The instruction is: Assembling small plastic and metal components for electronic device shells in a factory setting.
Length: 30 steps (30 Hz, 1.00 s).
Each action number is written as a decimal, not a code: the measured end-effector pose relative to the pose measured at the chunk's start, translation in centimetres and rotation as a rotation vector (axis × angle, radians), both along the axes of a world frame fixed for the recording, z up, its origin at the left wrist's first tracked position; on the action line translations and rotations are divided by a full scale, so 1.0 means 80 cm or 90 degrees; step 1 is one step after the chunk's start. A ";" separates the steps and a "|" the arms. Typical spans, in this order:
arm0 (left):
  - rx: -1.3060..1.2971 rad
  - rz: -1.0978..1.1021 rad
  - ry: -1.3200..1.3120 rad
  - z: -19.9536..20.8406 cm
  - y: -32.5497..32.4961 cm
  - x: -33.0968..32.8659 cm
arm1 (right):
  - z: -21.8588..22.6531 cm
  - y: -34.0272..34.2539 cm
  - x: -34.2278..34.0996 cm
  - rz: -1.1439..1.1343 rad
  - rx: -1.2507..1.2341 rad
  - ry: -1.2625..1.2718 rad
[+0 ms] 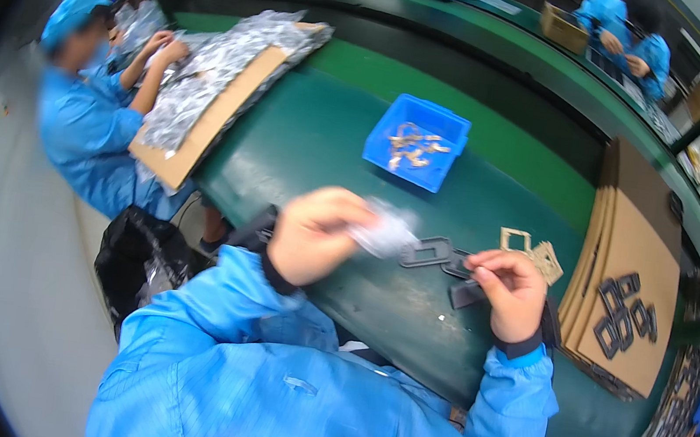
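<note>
My left hand [317, 234] is closed on a crumpled piece of clear plastic film [388, 229], smeared by motion, over the green table [272, 138]. To its right, my right hand [513, 295] pinches thumb and forefinger at the end of a black plastic frame [456, 264]; the fingertips hide part of it. A second black frame [427, 252] lies flat just left of that one. Below the right fingertips is a dark block-like piece [466, 295], partly covered by the hand. Tan cut-out frames [546, 262] lie behind the right hand.
A blue bin [417, 143] with small tan pieces stands beyond my hands. Stacked cardboard [633, 220] at the right bears several black frames [614, 328]. Silvery bags [229, 61] lie on cardboard at the left, beside a co-worker [85, 117]. A black bag [146, 258] is at lower left.
</note>
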State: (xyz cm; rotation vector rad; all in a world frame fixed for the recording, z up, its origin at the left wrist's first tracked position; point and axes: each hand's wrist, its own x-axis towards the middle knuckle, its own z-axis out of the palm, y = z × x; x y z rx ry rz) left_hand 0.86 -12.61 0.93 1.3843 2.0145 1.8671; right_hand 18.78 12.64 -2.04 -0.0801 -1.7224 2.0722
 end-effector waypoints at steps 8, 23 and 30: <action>-0.031 0.801 0.013 -0.057 -0.429 -0.160 | 0.019 -0.030 0.002 -0.139 0.097 0.008; -0.761 0.784 -0.377 -0.298 -0.727 -0.111 | 0.004 -0.037 0.002 -0.112 0.170 -0.054; -0.924 0.865 -0.159 -0.280 -0.800 -0.124 | -0.001 -0.030 -0.002 -0.090 0.158 -0.050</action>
